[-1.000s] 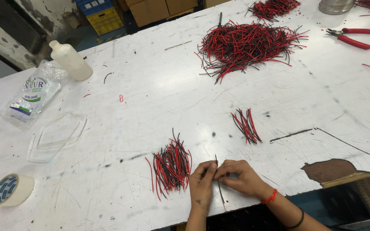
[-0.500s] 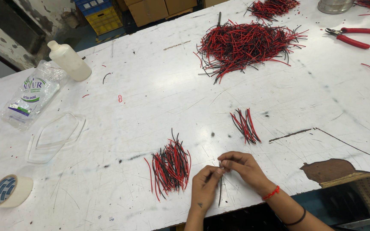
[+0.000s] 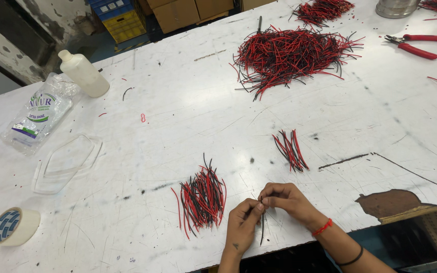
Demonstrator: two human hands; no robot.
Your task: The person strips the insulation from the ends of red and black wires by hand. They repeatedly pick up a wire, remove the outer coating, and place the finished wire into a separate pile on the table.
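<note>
Scratched white bench (image 3: 178,116) | both my hands, left (image 3: 241,227) and right (image 3: 287,198), pinch one thin black wire (image 3: 262,228) at the near edge | sorted bundle (image 3: 202,198) just left; big red-black heap (image 3: 292,53) far side looks unworked.

Person's body: two bare hands and forearms, no sleeves in view.

The left hand (image 3: 243,227) carries no ring or band; a small dark mark sits on its back close to the wrist. The right hand (image 3: 288,198) is likewise bare of rings. The right wrist wears a thin red thread band (image 3: 322,227). Further up the right forearm, near the lower frame edge, sits a thin black band (image 3: 350,257). No gloves on either hand.
</note>
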